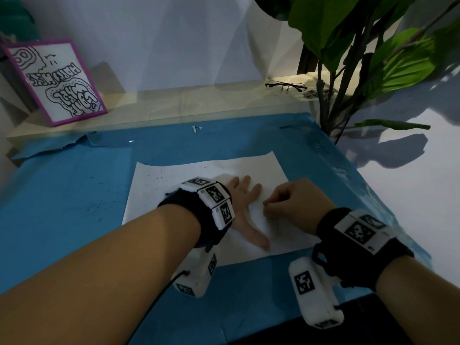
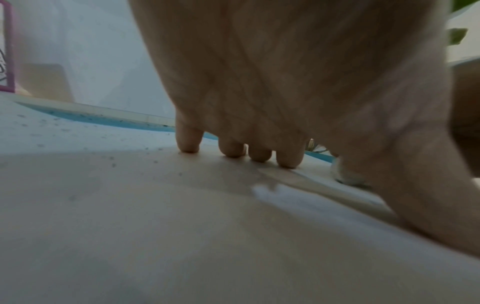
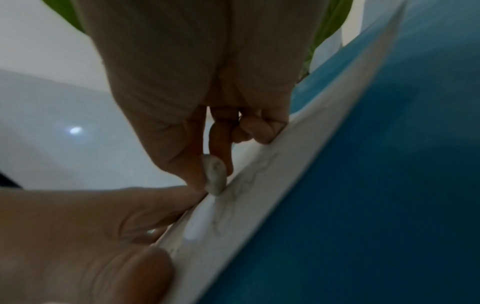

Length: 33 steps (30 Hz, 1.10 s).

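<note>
A white sheet of paper (image 1: 174, 192) lies on the blue table cover (image 1: 74, 195), speckled with dark crumbs. My left hand (image 1: 245, 207) lies flat on the sheet, fingers (image 2: 233, 148) spread and pressing it down, thumb pointing toward me. My right hand (image 1: 288, 197) sits just right of it, fingers curled, pinching a small white eraser (image 3: 215, 174) between thumb and forefinger. The eraser's tip touches the paper (image 3: 259, 185) on faint grey pencil marks (image 3: 246, 181). In the left wrist view the eraser (image 2: 345, 174) shows beside the thumb.
A purple-framed black-and-white drawing (image 1: 56, 80) leans on the pale ledge (image 1: 174, 100) at the back left. Eyeglasses (image 1: 285, 85) lie on the ledge at the right. A leafy plant (image 1: 361, 46) stands off the table's right corner. The blue cover's far edge is torn.
</note>
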Available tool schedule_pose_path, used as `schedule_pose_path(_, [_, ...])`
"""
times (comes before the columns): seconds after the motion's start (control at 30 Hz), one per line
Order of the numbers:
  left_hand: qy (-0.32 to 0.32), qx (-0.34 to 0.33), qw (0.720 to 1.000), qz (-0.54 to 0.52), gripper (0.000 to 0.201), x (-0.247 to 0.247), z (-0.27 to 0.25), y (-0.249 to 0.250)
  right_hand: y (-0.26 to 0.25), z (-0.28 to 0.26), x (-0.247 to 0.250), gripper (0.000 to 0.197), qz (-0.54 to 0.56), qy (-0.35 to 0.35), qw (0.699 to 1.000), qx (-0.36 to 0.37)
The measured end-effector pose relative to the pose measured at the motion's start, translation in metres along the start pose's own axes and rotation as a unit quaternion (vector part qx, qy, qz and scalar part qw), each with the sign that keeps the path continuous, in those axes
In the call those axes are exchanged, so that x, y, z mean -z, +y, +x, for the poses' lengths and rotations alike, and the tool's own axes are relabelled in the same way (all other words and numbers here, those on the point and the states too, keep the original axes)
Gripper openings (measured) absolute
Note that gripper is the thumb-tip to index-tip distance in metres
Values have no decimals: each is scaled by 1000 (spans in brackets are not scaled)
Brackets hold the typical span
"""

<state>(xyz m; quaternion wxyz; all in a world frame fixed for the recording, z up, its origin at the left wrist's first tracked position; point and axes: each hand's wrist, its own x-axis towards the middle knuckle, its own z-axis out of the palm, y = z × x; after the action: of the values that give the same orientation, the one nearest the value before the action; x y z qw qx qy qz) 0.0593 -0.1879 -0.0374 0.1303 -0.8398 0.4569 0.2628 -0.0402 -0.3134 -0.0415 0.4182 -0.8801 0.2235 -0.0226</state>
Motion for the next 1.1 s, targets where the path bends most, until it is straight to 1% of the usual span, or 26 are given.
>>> schedule_pose_path(0.07, [-2, 2, 1000, -5, 120, 5, -4, 0, -1, -3, 1, 12, 9, -15, 1000, -9])
schedule_pose_path(0.17, [-8, -6, 1000, -18, 99, 15, -11, -9, 0, -2, 0, 9, 21, 1, 999, -25])
schedule_pose_path(0.23, [-15, -14, 1000, -17, 91, 16, -13, -13, -2, -3, -5, 7, 31, 5, 999, -25])
schedule_pose_path(0.27, [-19, -16, 1000, -11, 89, 16, -12, -13, -4, -5, -7, 7, 26, -8, 999, -21])
schedule_pose_path(0.33, [-26, -18, 999, 9, 85, 16, -9, -11, -7, -9, -6, 11, -2, -61, 998, -16])
schedule_pose_path(0.37, [-29, -19, 999, 16, 82, 16, -7, -11, -8, -8, -4, 13, -9, -69, 997, -18])
schedule_pose_path(0.4, [-31, -21, 999, 18, 78, 16, -6, -11, -7, -5, -2, 13, -13, -57, 998, -22])
schedule_pose_path(0.47, [-31, -22, 999, 19, 73, 15, -4, -11, -6, 0, 1, 12, -4, -3, 1000, -26])
schedule_pose_path(0.5, [-31, -22, 999, 24, 71, 14, -4, -11, -6, 0, 0, 13, -4, 7, 1000, -24])
schedule_pose_path(0.53, [-31, -22, 999, 28, 69, 14, -4, -11, -6, -2, 0, 15, -14, -5, 1000, -17])
schedule_pose_path(0.6, [-34, -23, 999, 32, 67, 14, -3, -12, -7, -6, 1, 17, -35, -62, 997, -19])
schedule_pose_path(0.63, [-35, -22, 999, 35, 66, 13, -2, -13, -8, -7, 3, 16, -38, -71, 996, -27])
schedule_pose_path(0.67, [-36, -23, 998, 37, 66, 14, -2, -13, -8, -5, 5, 14, -37, -62, 997, -33])
schedule_pose_path(0.73, [-38, -26, 998, 40, 66, 14, -2, -13, -6, 0, 7, 13, -13, -18, 999, -39])
schedule_pose_path(0.77, [-37, -27, 998, 42, 66, 14, -2, -13, -7, -1, 6, 13, -6, -10, 999, -40])
schedule_pose_path(0.8, [-36, -27, 998, 42, 66, 14, -3, -13, -6, -2, 4, 12, -12, -18, 999, -34])
schedule_pose_path(0.87, [-33, -28, 998, 41, 66, 15, -4, -12, -7, -7, 3, 10, -37, -61, 997, -26])
schedule_pose_path(0.9, [-32, -28, 998, 43, 66, 15, -4, -11, -7, -7, 4, 8, -40, -64, 997, -28])
schedule_pose_path(1.0, [-34, -28, 998, 49, 65, 14, -4, -11, -5, 1, 8, 7, -7, 3, 999, -45])
schedule_pose_path(1.03, [-34, -28, 998, 48, 65, 14, -4, -11, -6, 1, 7, 6, -3, 7, 999, -43])
schedule_pose_path(1.07, [-33, -28, 998, 46, 65, 14, -4, -11, -6, -2, 5, 6, -16, -10, 999, -32])
schedule_pose_path(1.1, [-32, -29, 998, 43, 66, 14, -5, -11, -6, -5, 2, 9, -36, -43, 998, -19])
